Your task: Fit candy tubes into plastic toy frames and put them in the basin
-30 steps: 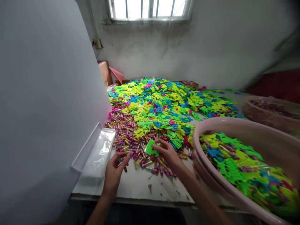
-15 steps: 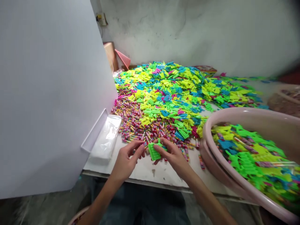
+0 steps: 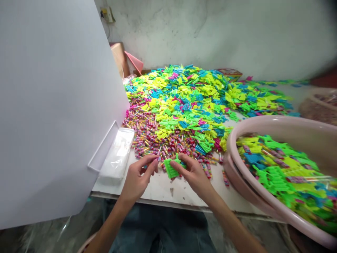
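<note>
Between the thumb and fingers of my right hand (image 3: 193, 172) is a flat green plastic toy piece (image 3: 171, 168) with ridges across it. My left hand (image 3: 139, 175) is closed in a pinch just to its left, on a small pink wrapped tube (image 3: 159, 160) that my fingertips partly hide. A small gap lies between the two hands. Just beyond them spreads a heap of small pink and yellow wrapped tubes (image 3: 147, 135). Behind it rises a large pile of green, yellow, blue and pink plastic toy pieces (image 3: 184, 95).
A pink basin (image 3: 231, 147) at the right holds mixed toy pieces and tubes. Clear plastic bags (image 3: 118, 151) lie at the left, next to a tall white panel (image 3: 58, 105). The white table's front edge (image 3: 168, 203) runs close to my body.
My left hand has drawn slightly left, widening the gap to the green toy piece. My right hand still holds that piece. The whole view has shifted a little.
</note>
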Motion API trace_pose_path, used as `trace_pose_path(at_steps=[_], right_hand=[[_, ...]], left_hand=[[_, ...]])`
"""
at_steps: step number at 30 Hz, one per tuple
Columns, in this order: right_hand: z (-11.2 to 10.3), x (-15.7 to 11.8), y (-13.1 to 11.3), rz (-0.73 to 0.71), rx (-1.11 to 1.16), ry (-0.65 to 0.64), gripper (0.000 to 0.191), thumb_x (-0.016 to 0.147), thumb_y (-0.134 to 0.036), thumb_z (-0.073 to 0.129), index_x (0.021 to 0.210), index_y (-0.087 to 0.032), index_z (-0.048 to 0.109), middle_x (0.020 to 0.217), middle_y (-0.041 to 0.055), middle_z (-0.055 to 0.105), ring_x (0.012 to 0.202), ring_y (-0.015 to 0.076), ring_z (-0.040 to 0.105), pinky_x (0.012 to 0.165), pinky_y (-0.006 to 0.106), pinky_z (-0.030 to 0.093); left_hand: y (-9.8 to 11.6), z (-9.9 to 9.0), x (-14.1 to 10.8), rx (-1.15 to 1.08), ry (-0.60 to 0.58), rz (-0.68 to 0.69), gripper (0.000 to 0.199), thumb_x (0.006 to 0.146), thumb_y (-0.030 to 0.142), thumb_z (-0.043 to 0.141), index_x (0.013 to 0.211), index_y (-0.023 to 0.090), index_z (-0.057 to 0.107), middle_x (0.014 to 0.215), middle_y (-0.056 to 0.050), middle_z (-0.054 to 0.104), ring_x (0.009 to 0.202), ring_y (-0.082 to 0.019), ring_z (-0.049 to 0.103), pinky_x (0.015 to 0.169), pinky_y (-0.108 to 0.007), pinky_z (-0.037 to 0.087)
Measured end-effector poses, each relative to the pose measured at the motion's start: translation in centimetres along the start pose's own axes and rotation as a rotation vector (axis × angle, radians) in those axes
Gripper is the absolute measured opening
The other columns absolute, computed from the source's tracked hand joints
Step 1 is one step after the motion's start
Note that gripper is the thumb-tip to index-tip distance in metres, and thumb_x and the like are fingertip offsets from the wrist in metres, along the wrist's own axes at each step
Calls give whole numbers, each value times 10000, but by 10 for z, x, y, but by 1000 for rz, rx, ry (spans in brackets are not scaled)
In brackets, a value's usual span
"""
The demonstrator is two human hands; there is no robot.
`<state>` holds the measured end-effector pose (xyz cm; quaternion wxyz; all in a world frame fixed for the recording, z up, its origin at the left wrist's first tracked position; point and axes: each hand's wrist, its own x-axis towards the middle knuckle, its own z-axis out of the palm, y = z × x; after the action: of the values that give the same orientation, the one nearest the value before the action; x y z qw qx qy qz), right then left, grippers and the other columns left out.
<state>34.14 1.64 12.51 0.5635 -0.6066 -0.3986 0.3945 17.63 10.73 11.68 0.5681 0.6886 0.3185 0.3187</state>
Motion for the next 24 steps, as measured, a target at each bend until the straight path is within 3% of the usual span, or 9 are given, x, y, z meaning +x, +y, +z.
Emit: trace_pose_path(at_steps=[5, 10, 15, 17, 21, 24], right_hand=[[1, -1, 3, -56, -115, 16, 297, 861, -485, 615, 780, -206, 553, 729, -19, 526, 655, 143, 533, 549, 232, 449], [4, -8, 4, -129, -178, 39, 213, 922, -427, 552, 872, -222, 579, 752, -3, 604, 646, 158, 575, 566, 241, 433], [9, -12, 10, -292, -319, 48, 157, 915, -391, 581, 872, -241, 598, 772, 14, 637, 682, 183, 596, 662, 272, 444], [12, -11, 16, -267, -285, 36, 175, 920, -403, 567, 867, -239, 599, 791, 19, 641, 699, 186, 600, 667, 275, 445], [18, -2, 30, -105, -136, 50, 267, 901, -464, 563, 809, -215, 593, 757, 2, 591, 692, 174, 569, 622, 264, 440], [24, 4, 33, -68, -97, 134, 312, 856, -503, 609, 781, -203, 574, 738, -7, 550, 692, 166, 538, 627, 264, 450]], left_hand=[[-1, -1, 0, 74, -10, 4, 342, 892, 442, 598, 1072, 177, 718, 681, -17, 634, 609, -125, 580, 473, -194, 447], [-4, -5, -2, 126, -30, 64, 318, 880, 399, 624, 1118, 218, 731, 863, -56, 717, 691, -157, 631, 499, -217, 481], [-7, -13, -8, 125, -79, 27, 305, 885, 399, 615, 1087, 209, 743, 824, -59, 732, 732, -196, 659, 552, -266, 525], [-10, -16, -9, 180, -103, 67, 298, 909, 390, 585, 1084, 204, 738, 878, -61, 740, 784, -203, 670, 626, -281, 547], [-12, -18, -5, 544, -185, 298, 308, 992, 309, 433, 1132, 189, 679, 989, -84, 705, 921, -212, 639, 807, -336, 532], [-9, -11, -1, 940, -121, 502, 335, 970, 375, 471, 1184, 156, 605, 1025, -123, 657, 976, -263, 584, 861, -421, 496]])
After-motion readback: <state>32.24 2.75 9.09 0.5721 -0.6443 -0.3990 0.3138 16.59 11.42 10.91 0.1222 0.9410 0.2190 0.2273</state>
